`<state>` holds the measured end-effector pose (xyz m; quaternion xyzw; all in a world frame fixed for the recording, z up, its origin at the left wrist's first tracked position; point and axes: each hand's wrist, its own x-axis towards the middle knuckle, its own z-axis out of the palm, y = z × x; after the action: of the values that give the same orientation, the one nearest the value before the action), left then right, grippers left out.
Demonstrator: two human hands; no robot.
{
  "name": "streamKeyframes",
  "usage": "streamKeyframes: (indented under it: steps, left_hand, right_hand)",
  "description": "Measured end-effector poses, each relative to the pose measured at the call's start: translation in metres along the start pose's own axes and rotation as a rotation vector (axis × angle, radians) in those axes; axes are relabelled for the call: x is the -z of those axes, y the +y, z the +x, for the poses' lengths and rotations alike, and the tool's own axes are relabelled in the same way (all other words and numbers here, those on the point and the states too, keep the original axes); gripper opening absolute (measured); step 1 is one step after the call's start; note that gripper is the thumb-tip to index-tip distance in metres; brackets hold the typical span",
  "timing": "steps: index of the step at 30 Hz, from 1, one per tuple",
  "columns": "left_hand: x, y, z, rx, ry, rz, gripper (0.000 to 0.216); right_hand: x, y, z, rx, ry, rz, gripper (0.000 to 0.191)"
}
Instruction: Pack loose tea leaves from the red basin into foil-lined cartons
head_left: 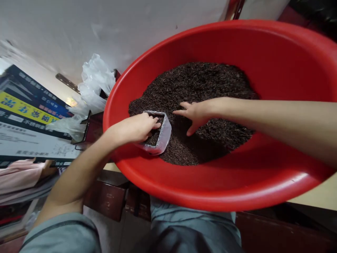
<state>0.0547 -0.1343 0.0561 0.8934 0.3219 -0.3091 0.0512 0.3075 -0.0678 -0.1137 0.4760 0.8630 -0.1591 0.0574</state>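
A large red plastic tub (263,189) holds a broad heap of dark, slender grains (200,80) that look like black rice. At the tub's left side, a clear plastic container (165,135) sits tilted against the heap, with the same dark grains inside. My left hand (142,127) reaches over the container's left rim, its fingers bent down into those grains; the fingertips are partly hidden. Above the middle of the heap is my right hand (197,114), fingers spread and holding nothing, casting a shadow on the grains below.
Crumpled translucent plastic bags (94,84) lie left of the tub beside the pale wall (131,28). A printed box (28,119) with a yellow band stands farther left. Folded cloth (23,177) lies below it. A dark red box (105,198) is under the tub's left edge.
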Motion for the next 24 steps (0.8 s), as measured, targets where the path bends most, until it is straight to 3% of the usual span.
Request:
streamKeyframes:
  steps: [5, 9, 11, 17, 22, 24]
  left_hand:
    - [-0.007, 0.0, 0.004, -0.037, 0.019, 0.064, 0.05]
    - [-0.001, -0.002, -0.001, -0.013, -0.067, 0.049, 0.066]
    - [0.001, -0.004, -0.011, -0.003, -0.054, -0.025, 0.073]
    - [0.005, 0.002, -0.04, 0.013, 0.246, -0.196, 0.054]
    - [-0.009, 0.015, -0.032, 0.094, 0.046, 0.055, 0.041]
    - [-0.014, 0.014, -0.031, 0.068, 0.03, 0.064, 0.042]
  right_hand:
    - [0.002, -0.07, -0.018, -0.104, -0.252, -0.05, 0.139]
    - [0.015, -0.099, -0.032, -0.121, -0.309, -0.166, 0.125]
    - [0.019, -0.105, -0.034, -0.082, -0.279, -0.235, 0.113]
    - [0.018, -0.099, -0.029, 0.047, -0.255, -0.353, 0.097]
    - [0.015, -0.09, -0.025, 0.154, -0.174, -0.276, 0.071]
    - [0.019, -0.09, -0.025, 0.179, -0.152, -0.25, 0.061]
